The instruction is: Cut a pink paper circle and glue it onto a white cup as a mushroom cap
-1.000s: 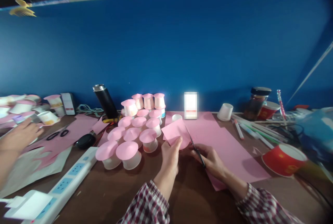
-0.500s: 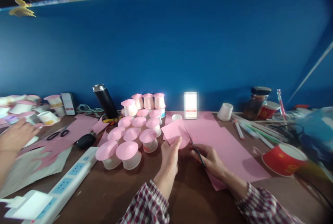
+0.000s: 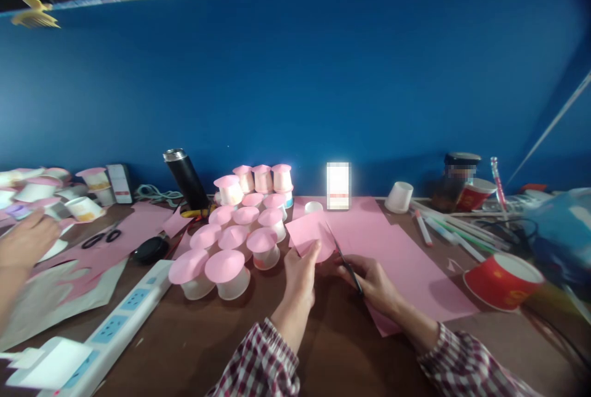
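Note:
My left hand [image 3: 299, 274] pinches a small piece of pink paper [image 3: 309, 232] by its lower part, thumb on top; the piece has a rounded lower right edge. My right hand [image 3: 372, 283] is closed around a pair of scissors [image 3: 349, 269], whose blades point up and left at the paper's right edge. A large pink sheet [image 3: 406, 268] lies under and behind the right hand. Left of my left hand stand several paper cups with pink cone tops [image 3: 225, 266]. Behind the held paper, a white cup [image 3: 314, 207] is partly hidden.
At left, a white power strip [image 3: 124, 317], a second pair of scissors [image 3: 101, 238], a black flask [image 3: 184, 178] and another person's hand [image 3: 34, 240]. At right, a red paper cup [image 3: 503, 280], a white cup [image 3: 399, 197], pens [image 3: 455, 234] and a lidded jar [image 3: 450, 184].
Both hands, the paper and the scissors keep almost the same place. The whole view has shifted very slightly. The other person's hand at left has moved a little.

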